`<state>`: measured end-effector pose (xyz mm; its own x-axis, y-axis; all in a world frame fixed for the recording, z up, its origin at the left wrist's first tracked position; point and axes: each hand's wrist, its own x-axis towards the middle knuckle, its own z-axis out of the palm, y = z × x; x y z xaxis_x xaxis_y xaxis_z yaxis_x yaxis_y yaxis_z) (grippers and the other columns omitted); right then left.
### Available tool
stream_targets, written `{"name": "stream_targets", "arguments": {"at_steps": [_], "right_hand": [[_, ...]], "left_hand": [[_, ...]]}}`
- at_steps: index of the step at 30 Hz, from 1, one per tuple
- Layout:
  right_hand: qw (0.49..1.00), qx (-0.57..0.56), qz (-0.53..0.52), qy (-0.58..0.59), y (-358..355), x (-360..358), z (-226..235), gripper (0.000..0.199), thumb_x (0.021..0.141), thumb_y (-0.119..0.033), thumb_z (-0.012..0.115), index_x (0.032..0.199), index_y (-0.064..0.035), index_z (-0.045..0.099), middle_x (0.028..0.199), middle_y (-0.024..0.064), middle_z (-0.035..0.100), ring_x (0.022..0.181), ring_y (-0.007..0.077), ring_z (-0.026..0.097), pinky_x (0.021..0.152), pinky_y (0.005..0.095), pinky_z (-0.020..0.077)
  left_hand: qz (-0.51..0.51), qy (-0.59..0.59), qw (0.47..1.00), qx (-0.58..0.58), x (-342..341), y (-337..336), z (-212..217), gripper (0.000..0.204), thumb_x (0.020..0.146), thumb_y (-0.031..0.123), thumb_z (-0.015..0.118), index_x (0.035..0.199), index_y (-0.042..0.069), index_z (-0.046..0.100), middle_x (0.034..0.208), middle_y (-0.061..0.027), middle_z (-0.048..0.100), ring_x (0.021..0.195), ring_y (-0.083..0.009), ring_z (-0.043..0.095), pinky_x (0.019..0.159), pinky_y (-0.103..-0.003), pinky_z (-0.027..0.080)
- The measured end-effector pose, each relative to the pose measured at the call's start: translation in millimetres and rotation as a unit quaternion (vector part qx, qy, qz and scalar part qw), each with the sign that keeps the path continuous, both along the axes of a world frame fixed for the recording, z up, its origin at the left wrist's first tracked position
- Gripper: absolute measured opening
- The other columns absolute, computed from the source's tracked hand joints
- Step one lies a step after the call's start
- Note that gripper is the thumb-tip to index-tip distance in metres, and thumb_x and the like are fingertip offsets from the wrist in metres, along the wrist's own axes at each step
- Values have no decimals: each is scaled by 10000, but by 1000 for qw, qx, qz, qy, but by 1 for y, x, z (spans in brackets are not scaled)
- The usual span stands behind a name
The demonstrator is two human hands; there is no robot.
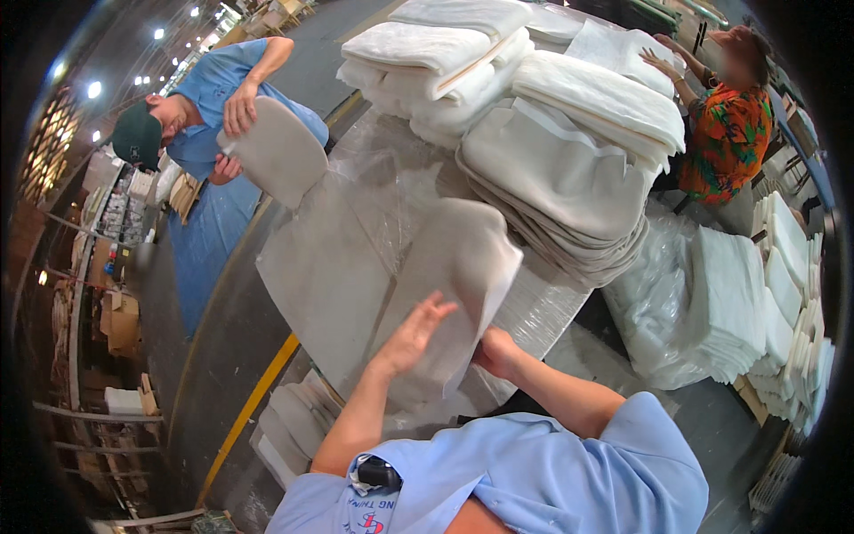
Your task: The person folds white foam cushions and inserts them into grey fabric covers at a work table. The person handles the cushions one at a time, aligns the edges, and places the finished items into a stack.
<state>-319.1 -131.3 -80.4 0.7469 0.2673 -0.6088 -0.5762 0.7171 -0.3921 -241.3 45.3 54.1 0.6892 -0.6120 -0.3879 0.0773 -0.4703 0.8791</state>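
Covering most of the view, the desk (356, 178) carries clear plastic sheeting and tall stacks of pale foam pads (569, 169) at its far end. One grey foam pad (458, 267) stands tilted at the near edge — the item in hand. The right hand (496, 351) pinches its lower edge, fingers clenched on it. The left hand (411, 334) lies flat against its face, fingers spread and released. Judged good practice: support the face evenly and keep the edge grip firm — the pad flexes easily.
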Motion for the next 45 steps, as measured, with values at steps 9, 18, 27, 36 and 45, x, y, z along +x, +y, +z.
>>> {"name": "stream_targets", "arguments": {"at_steps": [9, 18, 27, 36, 45], "right_hand": [[976, -202, 18, 81, -90, -108, 6, 346, 1100, -375, 531, 900, -95, 558, 793, 90, 651, 651, 210, 603, 647, 373, 522], [734, -558, -106, -373, -78, 111, 72, 334, 1133, -295, 509, 1037, -7, 649, 979, 114, 700, 904, 234, 660, 841, 361, 521], [392, -765, 155, -486, -43, 143, 1, 277, 1060, -238, 552, 1216, -25, 636, 1481, 147, 594, 1478, 390, 448, 1243, 590, 275], [366, -760, 189, -501, -51, 142, 2, 334, 1053, -248, 536, 1262, -3, 625, 1508, 153, 582, 1471, 417, 448, 1239, 582, 276], [338, -760, 184, -524, -38, 143, 1, 360, 1094, -258, 459, 1283, 10, 608, 1514, 124, 581, 1475, 396, 442, 1253, 559, 251]], "left_hand": [[215, -80, 973, 2, 4, 15, -55, 546, 1090, 391, 571, 1492, 23, 549, 1513, -225, 573, 1413, -334, 538, 1183, -489, 402], [11, -421, 827, 373, -23, -20, -125, 781, 1062, 475, 497, 1667, 49, 246, 1727, -262, 170, 1576, -529, 148, 1269, -655, 113], [4, -411, 844, 346, -34, -13, -125, 803, 1041, 488, 526, 1675, 79, 252, 1741, -240, 145, 1598, -498, 106, 1278, -644, 87], [-21, -399, 864, 306, -64, 2, -116, 744, 1021, 493, 553, 1647, 138, 364, 1736, -209, 214, 1588, -462, 193, 1279, -625, 127], [28, -448, 834, 320, -168, 47, -124, 738, 967, 475, 655, 1621, 230, 418, 1736, -65, 278, 1611, -379, 188, 1296, -594, 107]]}}
